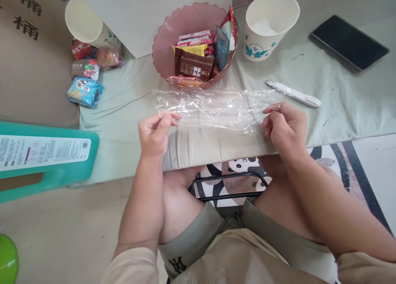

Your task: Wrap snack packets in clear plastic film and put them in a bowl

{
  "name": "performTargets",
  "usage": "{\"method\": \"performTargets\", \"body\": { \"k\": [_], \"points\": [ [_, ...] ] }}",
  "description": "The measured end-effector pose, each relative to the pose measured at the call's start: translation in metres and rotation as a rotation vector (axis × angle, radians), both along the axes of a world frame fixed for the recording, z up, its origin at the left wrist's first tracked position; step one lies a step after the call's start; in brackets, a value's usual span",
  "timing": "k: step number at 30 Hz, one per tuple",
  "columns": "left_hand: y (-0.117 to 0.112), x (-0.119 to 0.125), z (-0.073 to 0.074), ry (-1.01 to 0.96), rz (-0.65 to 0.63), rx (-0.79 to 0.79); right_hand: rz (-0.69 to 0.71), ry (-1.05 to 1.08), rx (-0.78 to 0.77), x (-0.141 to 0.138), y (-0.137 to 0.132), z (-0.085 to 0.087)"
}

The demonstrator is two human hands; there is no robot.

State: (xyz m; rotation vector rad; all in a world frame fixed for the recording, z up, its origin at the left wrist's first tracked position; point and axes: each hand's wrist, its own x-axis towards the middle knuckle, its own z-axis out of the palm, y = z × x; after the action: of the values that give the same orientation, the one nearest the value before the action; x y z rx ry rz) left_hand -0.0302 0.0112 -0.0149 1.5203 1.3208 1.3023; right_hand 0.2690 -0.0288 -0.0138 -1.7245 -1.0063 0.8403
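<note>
A crinkled sheet of clear plastic film (pixel 213 108) stretches sideways above the cloth-covered table edge. My left hand (pixel 156 131) pinches its left end between thumb and fingers. At the other end, my right hand (pixel 286 125) is closed on the film with thumb against curled fingers. Just behind the film sits a pink scalloped bowl (pixel 163 40) holding several wrapped snacks, among them a brown packet (pixel 193 67). A white utility knife (pixel 293 94) lies on the cloth beyond my right hand.
A paper cup (pixel 262 40) and a black phone (pixel 349 42) stand and lie at the back right. On the left are another paper cup (pixel 85 22), several small snack packets (pixel 85 92), a cardboard box (pixel 40 69) and a teal jug (pixel 93 152).
</note>
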Motion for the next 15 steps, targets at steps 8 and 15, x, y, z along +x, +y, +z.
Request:
{"method": "performTargets", "body": {
  "k": [8,15],
  "points": [
    [0.0011,0.0124,0.0043,0.081,0.025,-0.22,0.029,-0.198,0.074,0.0013,-0.0008,-0.002],
    [0.0032,0.0098,0.0039,0.231,0.112,-0.439,-0.045,-0.177,0.006,0.0049,0.006,0.0015]
  ]
}}
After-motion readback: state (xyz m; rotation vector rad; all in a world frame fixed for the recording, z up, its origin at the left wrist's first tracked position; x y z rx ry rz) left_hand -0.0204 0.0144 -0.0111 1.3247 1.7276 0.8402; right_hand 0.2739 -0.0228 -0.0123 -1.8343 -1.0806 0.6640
